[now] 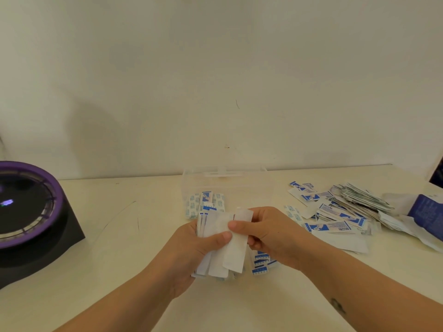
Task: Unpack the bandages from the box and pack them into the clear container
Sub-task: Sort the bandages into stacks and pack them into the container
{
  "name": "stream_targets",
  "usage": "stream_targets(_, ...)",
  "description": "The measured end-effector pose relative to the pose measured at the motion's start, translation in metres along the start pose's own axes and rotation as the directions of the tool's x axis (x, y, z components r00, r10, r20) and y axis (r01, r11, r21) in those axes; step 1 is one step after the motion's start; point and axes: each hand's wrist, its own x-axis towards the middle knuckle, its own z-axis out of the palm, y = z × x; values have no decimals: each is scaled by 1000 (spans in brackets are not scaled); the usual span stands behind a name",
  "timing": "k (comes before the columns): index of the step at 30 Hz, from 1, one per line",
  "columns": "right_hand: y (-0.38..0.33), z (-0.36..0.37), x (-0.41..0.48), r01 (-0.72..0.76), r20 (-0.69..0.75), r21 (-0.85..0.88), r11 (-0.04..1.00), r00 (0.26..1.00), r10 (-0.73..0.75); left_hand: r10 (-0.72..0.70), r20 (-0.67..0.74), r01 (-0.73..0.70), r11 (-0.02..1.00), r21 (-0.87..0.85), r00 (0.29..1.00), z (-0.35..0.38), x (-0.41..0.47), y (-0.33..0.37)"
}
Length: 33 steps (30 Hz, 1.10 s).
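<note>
purple-rimmed round black device (26,212) sits on a black base at the far left of the cream tabletop (119,236). near the middle, the left hand (191,248) curls around a fanned stack of white paper-wrapped bandages (214,262), thumb pressed across the front and fingers behind. the stack hangs tilted above the tabletop, its lower ends pointing toward the camera. just behind the hands stands the clear plastic container (225,180), its transparent walls faint against the pale wall. a few blue-and-white wrapped bandages (206,203) lie inside it toward its left end. how its lid stands cannot be told. the right hand (263,236) meets the left one over the stack, thumb and fingers pinching the front white strip (236,252) at the stack's right edge. below the right hand several blue-striped bandages (260,262) show low down. whether they lie in the container or on the tabletop is unclear. further right, a loose heap of blue-and-white bandages (340,209) spreads over the tabletop, apart from the container. at the far right edge a dark blue cardboard box (426,212) lies beside crumpled white paper (402,224), which reaches the heap's right end.
</note>
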Motion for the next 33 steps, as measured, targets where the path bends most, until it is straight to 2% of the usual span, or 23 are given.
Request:
stream_targets(4,-7,-2,-1,51,-58,-96,994,997,-56,-36,76,42,996,-85,996,-2,1,1)
stream_targets(6,-12,-7,0,146,-163,-128,981,973,-166,-75,92,91,980,-177,993,-3,3,3)
stream_targets(8,-16,-12,-2,314,-237,-193,929,904,-355,-147,1,139,936,-322,989,-4,6,6)
stream_targets(9,-16,-14,-4,415,-248,-289,863,838,-486,-177,-40,148,908,-393,983,-5,7,8)
stream_targets(11,-11,-17,-9,552,-156,-557,620,664,-731,-198,-85,138,877,-460,977,-8,9,15)
stream_targets(12,-6,-17,-10,588,-75,-632,504,601,-796,-192,-106,120,873,-473,976,-10,11,17)
stream_targets(13,1,-16,-11,610,2,-667,428,575,-818,-176,-130,94,873,-479,976,-13,13,18)
stream_targets(17,23,-6,-8,606,231,-754,255,608,-760,-91,-194,-6,893,-450,977,-20,18,23)
stream_targets(20,33,7,-4,548,357,-820,164,714,-601,-39,-193,-45,909,-414,980,-26,21,19)
stream_targets(21,34,9,-4,529,368,-830,176,757,-540,-31,-189,-46,919,-392,981,-27,21,18)
stream_targets(24,26,4,-11,463,318,-826,321,853,-413,-30,-173,-26,949,-313,984,-27,20,14)
stream_targets(27,2,-6,-13,328,111,-803,498,902,-417,-47,-134,16,974,-224,990,-18,16,9)
stream_targets(29,-10,-8,-6,251,-40,-667,702,928,-370,-56,-84,41,983,-178,995,-7,10,7)
stream_targets(31,-16,-5,1,163,-71,-462,872,973,-220,-51,-49,44,989,-145,997,1,4,6)
stream_targets(33,-14,1,7,100,-24,-353,930,993,-115,-60,-45,54,990,-133,997,4,2,6)
